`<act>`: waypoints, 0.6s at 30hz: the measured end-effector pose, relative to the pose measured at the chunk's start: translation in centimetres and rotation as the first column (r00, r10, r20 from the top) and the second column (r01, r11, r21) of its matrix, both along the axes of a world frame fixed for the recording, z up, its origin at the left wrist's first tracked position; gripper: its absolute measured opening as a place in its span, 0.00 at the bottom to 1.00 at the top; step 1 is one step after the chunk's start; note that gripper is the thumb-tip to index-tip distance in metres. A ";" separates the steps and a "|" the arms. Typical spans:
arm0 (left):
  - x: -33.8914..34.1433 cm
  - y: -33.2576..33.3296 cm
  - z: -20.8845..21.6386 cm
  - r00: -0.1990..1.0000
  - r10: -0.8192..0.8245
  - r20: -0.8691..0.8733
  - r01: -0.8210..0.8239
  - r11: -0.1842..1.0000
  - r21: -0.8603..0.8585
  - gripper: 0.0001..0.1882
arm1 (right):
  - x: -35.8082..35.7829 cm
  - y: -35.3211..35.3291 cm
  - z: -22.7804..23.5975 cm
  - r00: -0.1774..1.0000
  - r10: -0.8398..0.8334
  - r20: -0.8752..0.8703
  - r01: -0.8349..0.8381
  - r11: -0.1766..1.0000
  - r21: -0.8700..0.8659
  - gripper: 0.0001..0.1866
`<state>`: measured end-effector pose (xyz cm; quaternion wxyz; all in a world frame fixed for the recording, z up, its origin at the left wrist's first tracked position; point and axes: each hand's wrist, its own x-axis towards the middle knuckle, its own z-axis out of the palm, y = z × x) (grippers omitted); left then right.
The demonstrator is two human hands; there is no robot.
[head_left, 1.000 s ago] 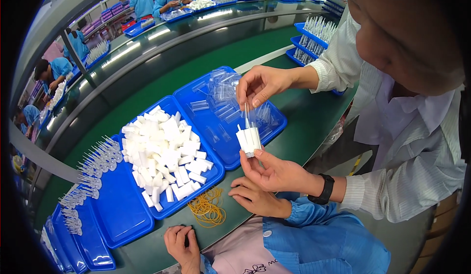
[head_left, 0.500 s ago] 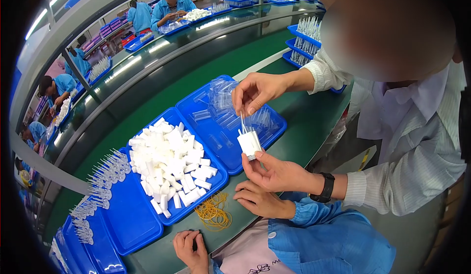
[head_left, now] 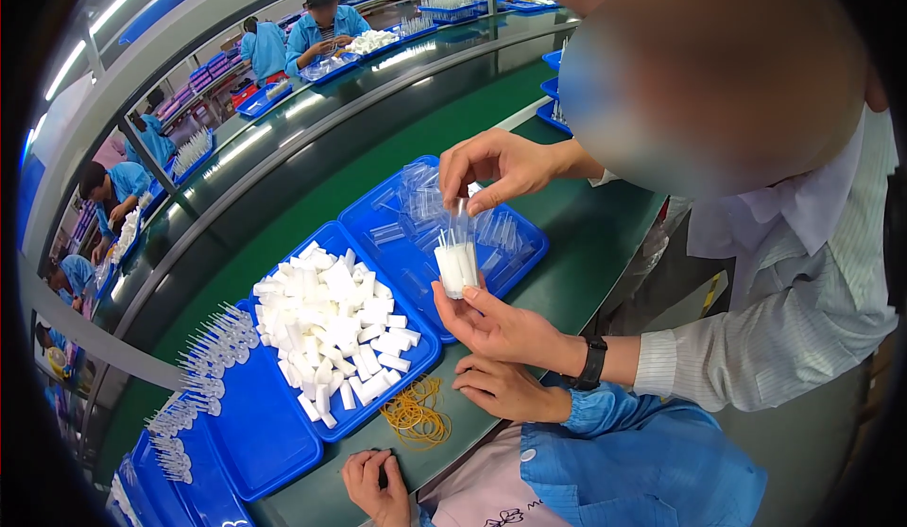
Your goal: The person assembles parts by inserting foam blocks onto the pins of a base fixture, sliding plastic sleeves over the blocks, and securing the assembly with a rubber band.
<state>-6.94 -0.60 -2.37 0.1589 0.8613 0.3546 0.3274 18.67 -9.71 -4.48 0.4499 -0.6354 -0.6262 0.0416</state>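
Note:
My left hand (head_left: 378,486) rests at the table's near edge, its fingers loosely bent and apart, with nothing seen in them. My right hand (head_left: 515,391) lies on the table edge below a co-worker's wrist, fingers loosely stretched and holding nothing. Left of my right hand is a heap of yellow rubber bands (head_left: 416,412). Above it, a co-worker in a striped white shirt holds up a bundle of white cylinders (head_left: 456,267) with thin sticks rising from it. Clear plastic shows around the sticks, pinched by the co-worker's upper hand (head_left: 501,166); the lower hand (head_left: 501,324) supports the base.
A blue tray (head_left: 430,338) holds many white cylinders (head_left: 331,324); another blue tray (head_left: 539,244) behind it holds clear plastic pieces (head_left: 505,234). Clear stemmed parts (head_left: 203,362) line the blue trays at left. Beyond the green conveyor (head_left: 312,182), other people work at benches.
The co-worker's hands and the bundle have shifted slightly left, and the bundle stands more upright. The upper hand is closer to the sticks. My hands stay where they were.

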 end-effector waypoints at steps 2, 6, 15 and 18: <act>-0.1 0.0 -0.1 1.000 -0.002 -0.003 0.002 1.000 0.010 0.06 | -0.1 0.0 0.1 1.000 0.007 -0.008 -0.007 1.000 -0.005 0.06; 0.1 -0.2 0.6 1.000 0.006 -0.009 -0.006 1.000 -0.004 0.06 | -0.1 0.1 -0.1 1.000 0.008 -0.006 -0.007 1.000 0.021 0.06; 0.4 0.3 -1.5 0.998 0.049 0.042 -0.047 0.997 -0.059 0.06 | 0.3 0.2 0.9 0.999 0.001 0.034 0.000 1.000 -0.011 0.04; 0.4 0.2 -1.3 0.998 0.053 0.043 -0.049 0.995 -0.082 0.06 | 0.3 0.1 0.9 0.999 0.000 0.039 0.001 1.000 -0.026 0.04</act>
